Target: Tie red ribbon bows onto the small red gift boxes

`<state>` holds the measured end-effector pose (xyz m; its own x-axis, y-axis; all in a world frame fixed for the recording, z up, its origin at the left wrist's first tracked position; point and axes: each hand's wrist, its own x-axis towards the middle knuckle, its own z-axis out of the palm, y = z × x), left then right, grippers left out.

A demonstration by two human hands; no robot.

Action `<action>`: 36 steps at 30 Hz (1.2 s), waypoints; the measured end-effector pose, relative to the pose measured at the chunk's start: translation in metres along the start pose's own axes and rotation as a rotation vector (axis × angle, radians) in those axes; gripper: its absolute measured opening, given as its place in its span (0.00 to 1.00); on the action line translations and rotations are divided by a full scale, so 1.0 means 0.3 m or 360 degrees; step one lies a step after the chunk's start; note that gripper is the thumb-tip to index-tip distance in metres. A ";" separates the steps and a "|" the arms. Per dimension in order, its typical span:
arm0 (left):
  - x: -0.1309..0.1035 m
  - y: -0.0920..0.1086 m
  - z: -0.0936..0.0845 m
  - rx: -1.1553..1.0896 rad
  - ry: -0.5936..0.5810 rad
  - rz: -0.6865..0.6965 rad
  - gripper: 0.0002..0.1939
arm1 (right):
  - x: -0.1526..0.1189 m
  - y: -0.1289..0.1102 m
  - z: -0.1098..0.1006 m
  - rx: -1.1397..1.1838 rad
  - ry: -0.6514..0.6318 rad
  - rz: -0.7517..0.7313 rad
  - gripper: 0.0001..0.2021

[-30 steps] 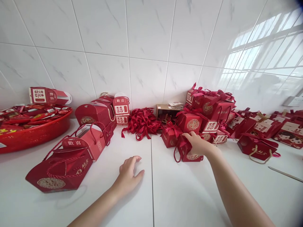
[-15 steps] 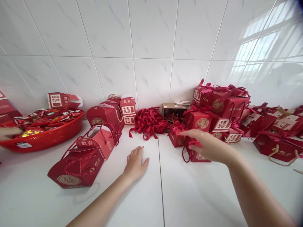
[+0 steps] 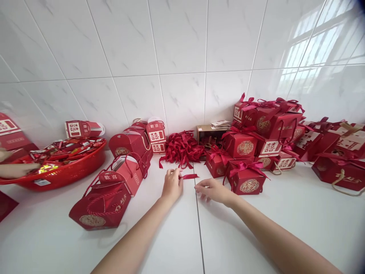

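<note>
My left hand [image 3: 172,185] is closed in a pinch on a dark red ribbon [image 3: 190,176], whose free end sticks out to the right. Just right of that end, my right hand [image 3: 212,190] hovers low over the table with its fingers apart and nothing in them. Behind both hands lies a tangled heap of red ribbons [image 3: 184,148]. A red gift box with a ribbon bow [image 3: 245,177] stands right of my right hand. To the left of my left hand is an open-topped red box [image 3: 131,175], with a rope-handled red box [image 3: 101,205] in front of it.
Bow-tied red boxes [image 3: 278,123] are stacked at the right, beside a brown carton [image 3: 203,134] with cards on it. At the left, another person's arm [image 3: 19,170] reaches into a red basin [image 3: 71,169] of wrapped sweets. A tiled wall [image 3: 182,95] closes off the back.
My right hand has left the bow-tied box and moved left toward my left hand. My left hand, flat on the table before, now pinches a ribbon. The view has shifted slightly left.
</note>
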<state>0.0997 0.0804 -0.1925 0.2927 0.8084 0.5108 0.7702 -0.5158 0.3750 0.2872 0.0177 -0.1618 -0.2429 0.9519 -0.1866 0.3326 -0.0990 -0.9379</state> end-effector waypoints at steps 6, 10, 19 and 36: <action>-0.054 0.106 -0.004 -0.0156 0.0132 0.0383 0.11 | 0.025 0.030 0.063 0.0609 0.0179 0.0003 0.25; -0.073 0.150 -0.003 -0.0225 0.0178 0.0492 0.09 | 0.006 0.017 0.051 0.0927 0.0293 -0.0063 0.22; -0.064 0.145 -0.009 -0.0236 0.0137 0.0401 0.09 | -0.012 -0.051 -0.001 0.1090 0.0621 -0.0325 0.18; -0.033 0.088 -0.009 -0.0144 -0.0031 0.0257 0.12 | -0.293 -0.235 -0.447 0.0938 0.1740 -0.1020 0.12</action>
<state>0.1154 0.0580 -0.1855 0.4201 0.7180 0.5550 0.6584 -0.6621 0.3581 0.4073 -0.0202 -0.0399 0.7110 0.5916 0.3800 -0.0582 0.5882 -0.8066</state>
